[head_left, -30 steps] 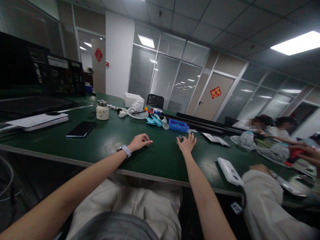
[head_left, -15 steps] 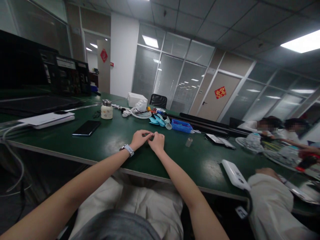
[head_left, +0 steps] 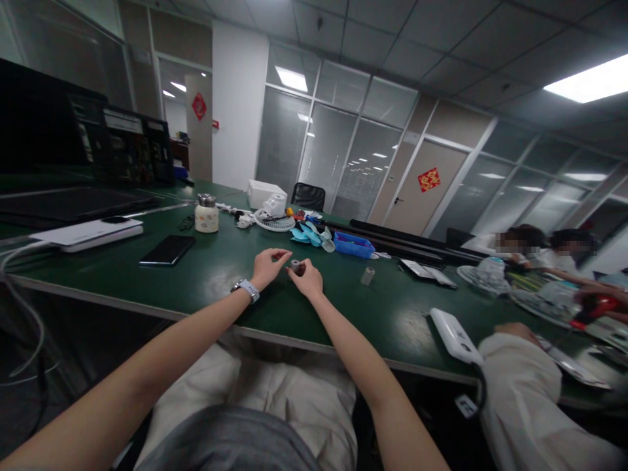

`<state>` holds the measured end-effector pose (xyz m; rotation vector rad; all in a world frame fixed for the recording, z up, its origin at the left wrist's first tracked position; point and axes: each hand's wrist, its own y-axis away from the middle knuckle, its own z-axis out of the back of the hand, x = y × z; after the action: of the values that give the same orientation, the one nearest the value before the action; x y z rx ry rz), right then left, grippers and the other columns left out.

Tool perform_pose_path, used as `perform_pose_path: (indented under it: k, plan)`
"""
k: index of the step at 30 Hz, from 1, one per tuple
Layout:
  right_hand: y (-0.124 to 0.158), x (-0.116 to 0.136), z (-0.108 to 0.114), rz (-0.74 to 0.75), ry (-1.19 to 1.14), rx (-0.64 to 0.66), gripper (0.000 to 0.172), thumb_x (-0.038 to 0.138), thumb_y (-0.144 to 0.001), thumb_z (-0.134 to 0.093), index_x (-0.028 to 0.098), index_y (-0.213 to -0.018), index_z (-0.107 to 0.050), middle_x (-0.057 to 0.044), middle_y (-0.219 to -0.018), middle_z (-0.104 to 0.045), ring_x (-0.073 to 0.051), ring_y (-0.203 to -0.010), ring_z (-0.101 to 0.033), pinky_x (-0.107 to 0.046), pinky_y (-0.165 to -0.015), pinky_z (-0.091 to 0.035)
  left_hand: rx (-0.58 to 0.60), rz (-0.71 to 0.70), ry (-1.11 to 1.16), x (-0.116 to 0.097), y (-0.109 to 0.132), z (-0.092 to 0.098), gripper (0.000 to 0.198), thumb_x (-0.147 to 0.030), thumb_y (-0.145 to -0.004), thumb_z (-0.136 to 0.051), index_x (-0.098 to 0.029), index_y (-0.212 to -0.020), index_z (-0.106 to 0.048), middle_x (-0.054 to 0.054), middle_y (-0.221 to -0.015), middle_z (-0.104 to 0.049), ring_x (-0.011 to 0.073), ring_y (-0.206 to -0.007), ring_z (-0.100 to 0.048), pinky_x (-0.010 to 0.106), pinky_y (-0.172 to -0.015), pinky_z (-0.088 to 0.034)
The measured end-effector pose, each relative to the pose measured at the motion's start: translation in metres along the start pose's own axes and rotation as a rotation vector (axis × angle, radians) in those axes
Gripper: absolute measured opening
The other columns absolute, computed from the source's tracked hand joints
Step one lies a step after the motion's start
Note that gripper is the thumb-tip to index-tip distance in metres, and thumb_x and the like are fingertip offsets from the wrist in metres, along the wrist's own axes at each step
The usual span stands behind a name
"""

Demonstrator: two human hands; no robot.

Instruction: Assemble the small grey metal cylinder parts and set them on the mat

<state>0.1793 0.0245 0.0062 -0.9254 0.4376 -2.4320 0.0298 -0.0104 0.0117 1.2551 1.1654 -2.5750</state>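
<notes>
Left hand (head_left: 267,268) parted, grip narrow; right hand (head_left: 308,280) holds small cylinder (head_left: 295,263); blue tray (head_left: 354,248) beyond.

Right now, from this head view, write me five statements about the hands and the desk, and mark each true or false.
1. The right hand holds a small grey part with a round end. True.
2. A wristwatch is worn on the right wrist. False: the wristwatch is on the left wrist.
3. A grey cylinder is on the green tabletop, to the right of the right hand. True.
4. The cream flask stands inside the blue basket. False: the cream flask is on the green tabletop, left of and apart from the blue basket.
5. The black smartphone lies to the left of the left hand. True.
</notes>
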Motion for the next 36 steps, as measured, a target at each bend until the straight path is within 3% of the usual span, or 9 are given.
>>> perform_pose_path:
  k: [2, 5, 9, 15, 22, 27, 36]
  plan:
    - [-0.001, -0.003, 0.001, -0.041, -0.030, -0.011, 0.035, 0.056, -0.077, -0.061, 0.024, -0.090, -0.054, -0.002, -0.089, -0.070, -0.019, -0.083, -0.067, -0.028, -0.071, -0.048, 0.056, 0.071, -0.044, 0.006, -0.001, 0.000, 0.038, -0.050, -0.080, -0.057, -0.021, -0.095, -0.075, 0.007, -0.091, -0.075, 0.0214, -0.079, -0.065, 0.028, -0.070, -0.047]
    - [-0.003, -0.010, 0.000, -0.068, -0.102, -0.028, 0.035, 0.055, -0.075, -0.063, 0.024, -0.089, -0.056, -0.002, -0.089, -0.070, -0.018, -0.084, -0.067, -0.028, -0.074, -0.049, 0.236, 0.143, -0.141, 0.015, -0.001, -0.001, 0.034, -0.049, -0.076, -0.061, -0.023, -0.090, -0.077, 0.007, -0.082, -0.076, 0.0235, -0.076, -0.067, 0.028, -0.063, -0.045]
    - [-0.007, -0.019, -0.004, -0.084, -0.225, -0.026, 0.036, 0.052, -0.071, -0.068, 0.022, -0.089, -0.058, -0.003, -0.090, -0.071, -0.016, -0.084, -0.067, -0.028, -0.076, -0.051, 0.354, 0.066, -0.214, 0.022, 0.001, -0.003, 0.029, -0.048, -0.072, -0.065, -0.026, -0.086, -0.078, 0.006, -0.078, -0.075, 0.0233, -0.073, -0.067, 0.027, -0.061, -0.044]
    - [-0.014, -0.030, -0.010, -0.093, -0.393, 0.015, 0.031, 0.040, -0.070, -0.072, 0.022, -0.093, -0.062, -0.002, -0.094, -0.071, -0.015, -0.087, -0.067, -0.029, -0.082, -0.051, 0.363, 0.044, -0.180, 0.021, 0.001, -0.002, 0.024, -0.044, -0.071, -0.066, -0.026, -0.081, -0.079, 0.005, -0.077, -0.075, 0.0224, -0.074, -0.066, 0.026, -0.062, -0.045]
    - [-0.021, -0.030, -0.002, -0.240, -0.584, 0.040, 0.023, 0.031, -0.074, -0.066, 0.017, -0.092, -0.068, -0.004, -0.095, -0.072, -0.017, -0.090, -0.067, -0.028, -0.084, -0.051, 0.375, 0.026, -0.221, 0.020, 0.001, -0.003, 0.023, -0.041, -0.075, -0.064, -0.025, -0.084, -0.078, 0.006, -0.082, -0.076, 0.0230, -0.077, -0.067, 0.027, -0.066, -0.047]
    - [-0.022, -0.031, 0.002, -0.308, -0.615, 0.040, 0.031, 0.037, -0.076, -0.065, 0.013, -0.095, -0.070, -0.007, -0.091, -0.072, -0.018, -0.085, -0.068, -0.029, -0.077, -0.053, 0.382, 0.035, -0.244, 0.020, 0.001, -0.003, 0.025, -0.039, -0.076, -0.064, -0.024, -0.089, -0.078, 0.008, -0.086, -0.075, 0.0241, -0.081, -0.067, 0.028, -0.067, -0.047]
    - [-0.022, -0.031, -0.001, -0.327, -0.704, 0.047, 0.038, 0.032, -0.072, -0.071, 0.011, -0.103, -0.067, -0.012, -0.104, -0.071, -0.019, -0.094, -0.068, -0.026, -0.080, -0.053, 0.399, 0.040, -0.252, 0.018, 0.001, -0.002, 0.027, -0.041, -0.077, -0.063, -0.023, -0.091, -0.078, 0.009, -0.087, -0.075, 0.0250, -0.081, -0.067, 0.029, -0.068, -0.048]
